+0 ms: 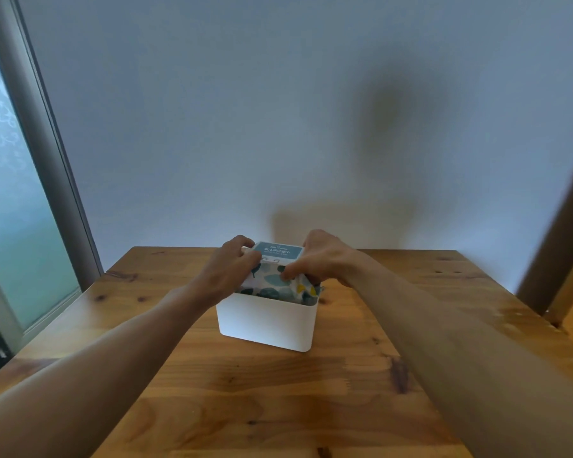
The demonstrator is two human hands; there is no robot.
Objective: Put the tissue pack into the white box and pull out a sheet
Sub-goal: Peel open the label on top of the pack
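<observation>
- While both hands clamp its sides to steer it in, the soft leaf-patterned tissue pack [278, 276] sits partly sunk inside the white plastic box [265, 322].
- Left hand [229, 269] and right hand [315, 259] grip opposite ends, apparently keeping it level on the wooden table [278, 408].

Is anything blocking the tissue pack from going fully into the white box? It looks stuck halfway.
Nothing visible does. The tissue pack sits partly inside the white box, held by left hand and right hand.

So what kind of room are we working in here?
Probably a room at home: a knotty wooden table pushed against a plain wall, a frosted sliding window on the left, and a patterned tissue pack going into a white box.
</observation>
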